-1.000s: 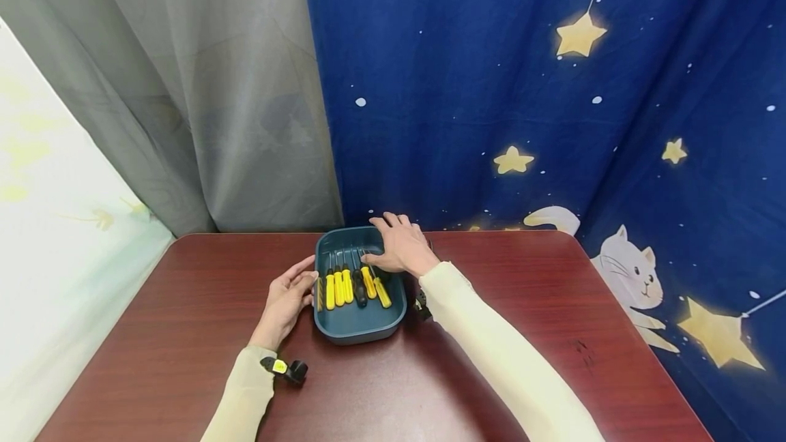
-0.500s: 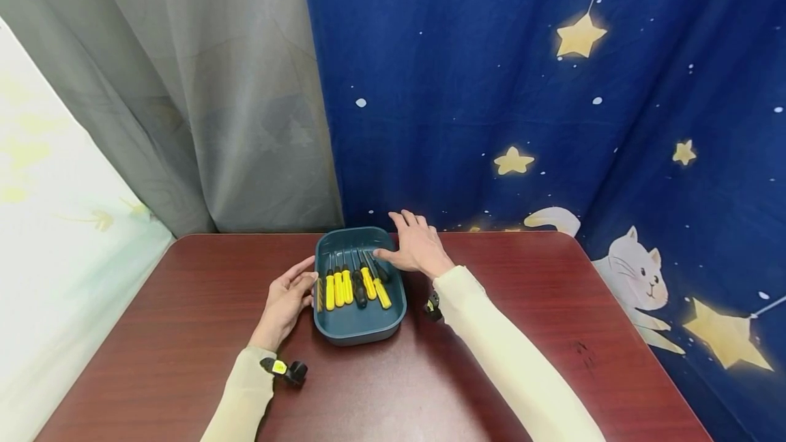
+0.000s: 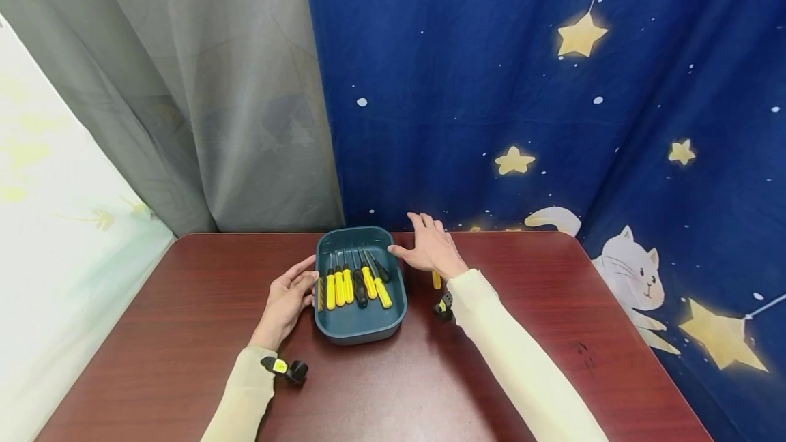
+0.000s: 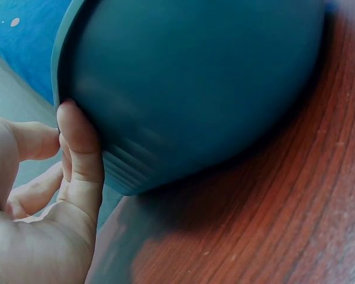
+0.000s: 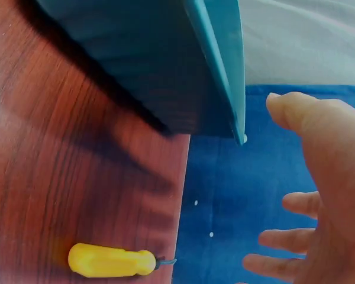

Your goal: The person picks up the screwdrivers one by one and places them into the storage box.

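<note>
A dark teal plastic bin [image 3: 362,337] stands on the table, holding several yellow-handled screwdrivers [image 3: 340,290] laid side by side. A black-handled one [image 3: 359,290] lies among them, and a thin brownish strip [image 3: 320,294] sits along the left wall. My left hand [image 3: 285,305] pinches the bin's left rim; its thumb [image 4: 80,133] lies against the wall in the left wrist view. My right hand [image 3: 432,249] hovers just right of the bin, fingers spread and holding nothing. Beneath it, on the table, lies a separate screwdriver with a yellow handle [image 5: 109,261], partly hidden in the head view.
The reddish-brown wooden table [image 3: 184,333] ends right behind the bin. Beyond that edge hang a grey curtain [image 3: 258,121] and a blue star-patterned curtain [image 3: 442,101]. Small cameras are strapped to both wrists, the left camera [image 3: 297,372] low over the table.
My right hand has moved right, from over the bin to beside it, uncovering the bin's right side and a yellow handle on the table. The left hand and the bin stay put.
</note>
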{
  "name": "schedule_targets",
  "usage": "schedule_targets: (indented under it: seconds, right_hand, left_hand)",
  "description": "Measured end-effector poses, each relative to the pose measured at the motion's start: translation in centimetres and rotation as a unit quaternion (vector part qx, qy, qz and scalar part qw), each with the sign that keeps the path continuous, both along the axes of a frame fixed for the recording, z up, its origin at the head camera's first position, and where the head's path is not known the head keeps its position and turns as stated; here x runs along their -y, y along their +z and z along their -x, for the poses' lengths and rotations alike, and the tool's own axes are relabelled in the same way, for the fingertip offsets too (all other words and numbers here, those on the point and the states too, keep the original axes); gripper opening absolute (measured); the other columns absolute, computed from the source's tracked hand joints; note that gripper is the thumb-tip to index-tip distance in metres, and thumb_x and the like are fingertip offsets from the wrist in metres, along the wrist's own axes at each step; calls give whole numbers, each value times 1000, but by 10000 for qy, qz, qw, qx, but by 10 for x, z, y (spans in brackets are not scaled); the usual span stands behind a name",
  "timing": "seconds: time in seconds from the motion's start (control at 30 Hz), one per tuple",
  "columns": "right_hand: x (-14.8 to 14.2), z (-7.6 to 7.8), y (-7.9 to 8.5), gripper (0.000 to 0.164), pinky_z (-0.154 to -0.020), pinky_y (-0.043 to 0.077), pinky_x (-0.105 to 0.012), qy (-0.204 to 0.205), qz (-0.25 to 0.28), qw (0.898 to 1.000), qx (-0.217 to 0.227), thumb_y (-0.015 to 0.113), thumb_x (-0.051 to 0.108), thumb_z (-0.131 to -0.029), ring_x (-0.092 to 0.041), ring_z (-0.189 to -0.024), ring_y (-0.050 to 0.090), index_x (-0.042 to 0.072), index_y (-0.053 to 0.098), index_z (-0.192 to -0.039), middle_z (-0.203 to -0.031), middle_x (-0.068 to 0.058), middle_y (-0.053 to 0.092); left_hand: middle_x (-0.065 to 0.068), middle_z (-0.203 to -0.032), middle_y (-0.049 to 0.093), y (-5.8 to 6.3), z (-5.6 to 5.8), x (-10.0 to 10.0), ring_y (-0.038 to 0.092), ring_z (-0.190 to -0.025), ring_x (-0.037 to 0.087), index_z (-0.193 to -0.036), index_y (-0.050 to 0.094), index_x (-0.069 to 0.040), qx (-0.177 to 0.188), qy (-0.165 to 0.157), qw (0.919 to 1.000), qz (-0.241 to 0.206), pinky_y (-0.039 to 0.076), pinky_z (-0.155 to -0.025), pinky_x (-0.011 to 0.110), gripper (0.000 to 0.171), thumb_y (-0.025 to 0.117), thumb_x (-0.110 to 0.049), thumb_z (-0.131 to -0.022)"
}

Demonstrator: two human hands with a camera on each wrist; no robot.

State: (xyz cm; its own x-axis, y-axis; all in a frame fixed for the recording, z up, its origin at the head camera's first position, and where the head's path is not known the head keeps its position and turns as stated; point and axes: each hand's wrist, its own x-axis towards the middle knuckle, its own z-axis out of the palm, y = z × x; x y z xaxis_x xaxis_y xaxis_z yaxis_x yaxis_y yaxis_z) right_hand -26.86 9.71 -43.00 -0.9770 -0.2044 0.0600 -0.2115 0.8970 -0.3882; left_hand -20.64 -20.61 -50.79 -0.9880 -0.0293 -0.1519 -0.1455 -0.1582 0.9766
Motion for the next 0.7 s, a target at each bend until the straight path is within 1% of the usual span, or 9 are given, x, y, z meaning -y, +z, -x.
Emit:
schedule_targets:
  seconds: [0.27,0.43,0.6,0.7]
  right_hand:
    - [-12,0,-5,95,-120,37,-56,-237,244,9992,186,66,64,-90,-39,-142,40,13,29,-161,-161,-17,37]
    - [-19,0,-12,94,-116,42,-54,-402,262,9985,251,66,62,-90,-40,-140,44,10,31,-160,-158,-21,40]
    - [-26,0,-19,93,-116,42,-55,-546,305,9974,354,67,60,-90,-41,-138,46,7,33,-158,-154,-24,43]
    - [-30,0,-24,90,-116,43,-53,-620,245,9971,357,67,60,-91,-40,-134,50,5,36,-155,-149,-25,47]
  left_hand:
    - [4,-108,67,2,0,-1,57,-72,6,-151,51,-18,27,22,10000,27,52,-58,18,48,62,-16,-103]
    - [3,-108,68,2,0,0,57,-71,6,-151,51,-17,1,4,10000,23,52,-58,17,49,62,-16,-103]
    - [3,-107,68,2,0,0,57,-71,6,-151,51,-18,17,29,10000,26,52,-58,18,49,62,-16,-103]
    - [3,-109,68,2,0,0,57,-71,6,-152,50,-18,51,22,10000,54,52,-58,18,50,62,-16,-104]
